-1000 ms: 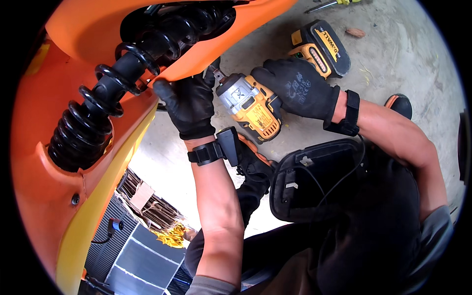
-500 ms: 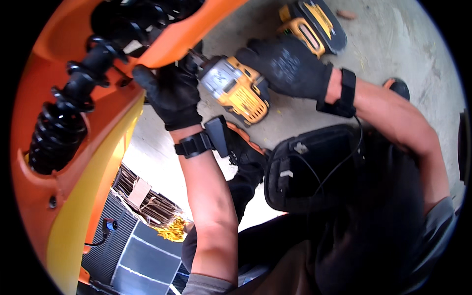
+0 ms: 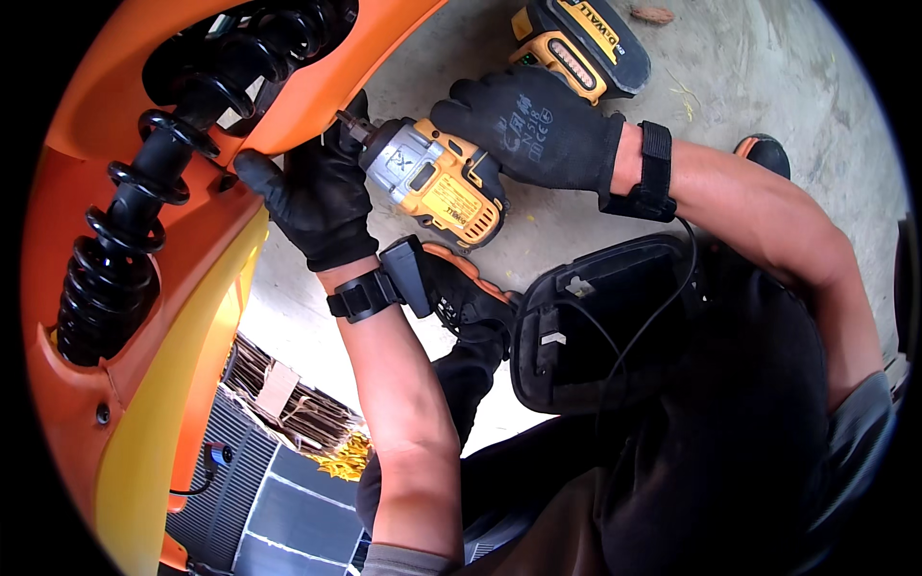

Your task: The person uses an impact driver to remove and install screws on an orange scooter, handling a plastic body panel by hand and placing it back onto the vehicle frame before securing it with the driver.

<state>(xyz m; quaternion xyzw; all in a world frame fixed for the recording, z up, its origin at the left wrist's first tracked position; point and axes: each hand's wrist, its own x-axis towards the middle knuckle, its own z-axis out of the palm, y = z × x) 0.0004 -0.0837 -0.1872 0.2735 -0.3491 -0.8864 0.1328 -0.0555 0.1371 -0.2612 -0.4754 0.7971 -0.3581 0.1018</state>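
Observation:
My right hand, in a black glove, is wrapped round the grip of a yellow and black cordless impact wrench. Its battery base sticks out beyond the hand. The metal nose with its drive end points up-left, close to the fingers of my other hand. My gloved left hand is at the lower edge of an orange body panel. Its thumb is stretched apart from the fingers, which partly pass behind that edge; I cannot see anything held there.
A black coil-spring shock absorber stands by the orange and yellow bodywork on the left. Beside my leg lies a black open case with a cable. Stacked flattened cardboard and a dark panel are at lower left, over the concrete floor.
Both hands and the impact wrench have shifted slightly left in view, and the shock absorber shows slightly lower. The right hand keeps its hold on the wrench.

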